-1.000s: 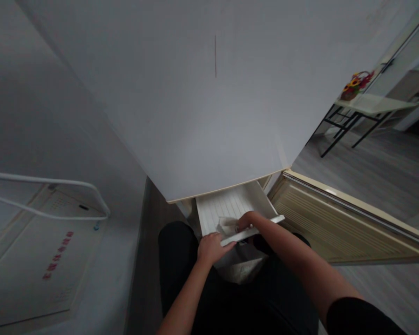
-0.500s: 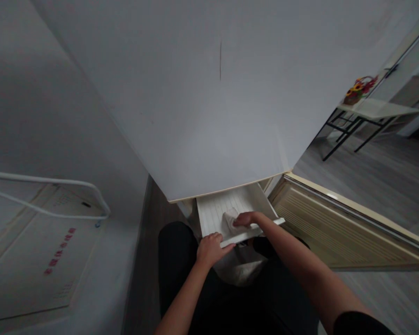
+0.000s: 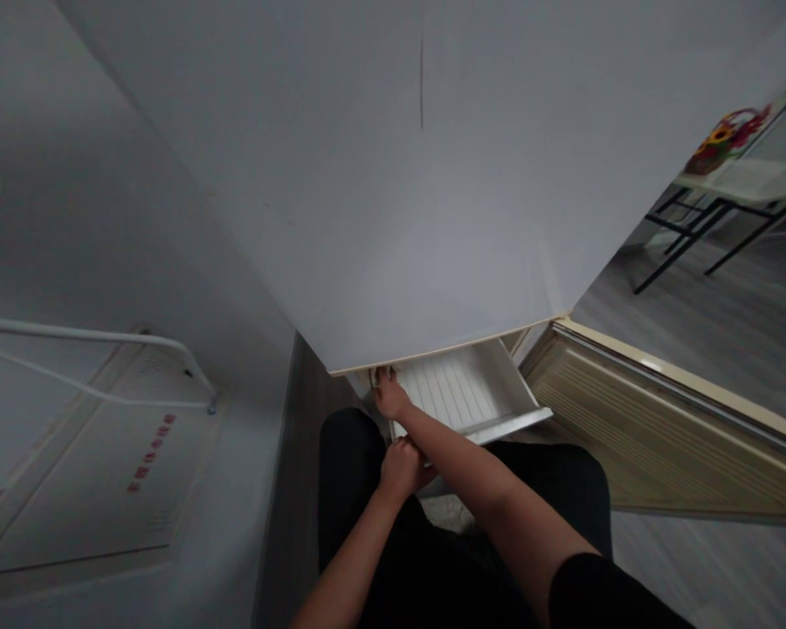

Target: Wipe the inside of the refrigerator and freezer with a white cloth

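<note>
A white ribbed drawer [image 3: 462, 389] is pulled out below a large pale panel. My left hand [image 3: 404, 467] is closed on the drawer's front edge near its left corner. Crossing above it, my right hand [image 3: 390, 395] reaches into the far left part of the drawer, against the side wall. Its fingers are bent around a white cloth, mostly hidden by the hand and the panel's lower edge.
The pale panel [image 3: 432, 218] overhangs the drawer. A yellowish ribbed door [image 3: 668, 428] stands open at the right. A white wall box [image 3: 124, 472] and a white rail [image 3: 92, 336] are at the left. A table [image 3: 760, 179] with a flower basket [image 3: 724, 140] stands farther off.
My right hand has moved with the white cloth from the drawer's middle to its far left side. My left hand stays at the front edge. The view has shifted slightly.
</note>
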Demonstrator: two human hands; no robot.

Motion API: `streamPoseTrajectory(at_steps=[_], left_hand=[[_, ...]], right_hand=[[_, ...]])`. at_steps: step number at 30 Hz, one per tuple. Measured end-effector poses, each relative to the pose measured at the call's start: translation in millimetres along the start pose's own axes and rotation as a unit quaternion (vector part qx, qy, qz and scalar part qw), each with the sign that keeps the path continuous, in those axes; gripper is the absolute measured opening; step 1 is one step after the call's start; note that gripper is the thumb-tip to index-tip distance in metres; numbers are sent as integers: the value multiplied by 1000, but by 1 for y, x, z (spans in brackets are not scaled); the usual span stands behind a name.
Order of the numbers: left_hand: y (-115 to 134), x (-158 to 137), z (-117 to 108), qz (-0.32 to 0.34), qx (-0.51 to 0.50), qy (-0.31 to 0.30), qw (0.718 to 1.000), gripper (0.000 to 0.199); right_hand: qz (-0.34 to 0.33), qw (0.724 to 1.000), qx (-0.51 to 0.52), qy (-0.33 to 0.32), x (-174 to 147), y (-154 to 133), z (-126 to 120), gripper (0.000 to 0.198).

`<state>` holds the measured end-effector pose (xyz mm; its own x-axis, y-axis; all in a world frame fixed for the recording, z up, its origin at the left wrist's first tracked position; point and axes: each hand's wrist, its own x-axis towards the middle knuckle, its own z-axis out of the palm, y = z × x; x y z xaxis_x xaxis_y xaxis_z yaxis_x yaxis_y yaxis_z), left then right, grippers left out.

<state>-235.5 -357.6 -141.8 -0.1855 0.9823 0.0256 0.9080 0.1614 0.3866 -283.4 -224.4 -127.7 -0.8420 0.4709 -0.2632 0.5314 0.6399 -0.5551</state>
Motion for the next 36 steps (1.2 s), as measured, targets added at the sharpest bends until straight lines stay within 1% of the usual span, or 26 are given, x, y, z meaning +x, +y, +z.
streamPoseTrajectory(at_steps=[2,4,7,9,12,13,14,16,18,19,21,23,24,26,27,29,30,32,34,36], left_hand=[[-2,-2,4,16,-15,43,999,14],[-5,-5,4,20,-31,99,994,10],[-14,-9,-4,-3,-50,194,980,29],[-23,-11,-17,-18,-69,262,962,35],[-37,-8,-36,-37,-130,361,923,32],[-41,-5,-41,-50,-153,379,911,29],[-44,0,-45,-67,-174,384,904,27],[-46,10,-47,-99,-207,360,905,25],[-43,20,-44,-105,-238,319,911,28],[-41,23,-42,-101,-250,299,915,31],[-33,27,-36,-89,-262,260,925,35],[-23,26,-31,-74,-253,205,942,37],[-18,24,-28,-60,-242,171,953,38],[-10,19,-21,-14,-201,84,976,37],[-8,17,-17,13,-169,40,985,37],[-8,12,-8,58,-94,-34,993,39],[-10,11,-4,74,-61,-62,994,39],[-17,10,2,89,-20,-93,991,39],[-24,10,6,94,-5,-107,990,37],[-30,9,9,96,2,-108,990,36]], right_hand=[[14,1000,20,15,-2,1,-2,62],[17,999,31,11,-8,1,-5,57],[6,1000,27,-15,-25,3,-10,49],[-21,999,18,-40,-48,5,-9,46],[-72,995,-16,-67,-101,9,6,50],[-100,993,-50,-43,-121,11,15,52],[-138,987,-87,-6,-141,13,24,54],[-196,972,-120,58,-178,21,44,54],[-219,962,-121,108,-206,38,59,53],[-212,961,-118,129,-218,50,63,52],[-164,963,-121,175,-235,82,63,54],[-81,960,-137,228,-248,121,53,55],[-35,955,-148,256,-253,141,44,54],[45,938,-163,302,-260,178,25,52],[73,931,-168,316,-262,194,16,51],[103,922,-175,330,-259,218,-2,51],[111,919,-180,333,-256,225,-10,51],[129,914,-191,333,-246,234,-23,54],[146,915,-199,319,-233,235,-36,55],[155,925,-203,282,-219,234,-49,55]])
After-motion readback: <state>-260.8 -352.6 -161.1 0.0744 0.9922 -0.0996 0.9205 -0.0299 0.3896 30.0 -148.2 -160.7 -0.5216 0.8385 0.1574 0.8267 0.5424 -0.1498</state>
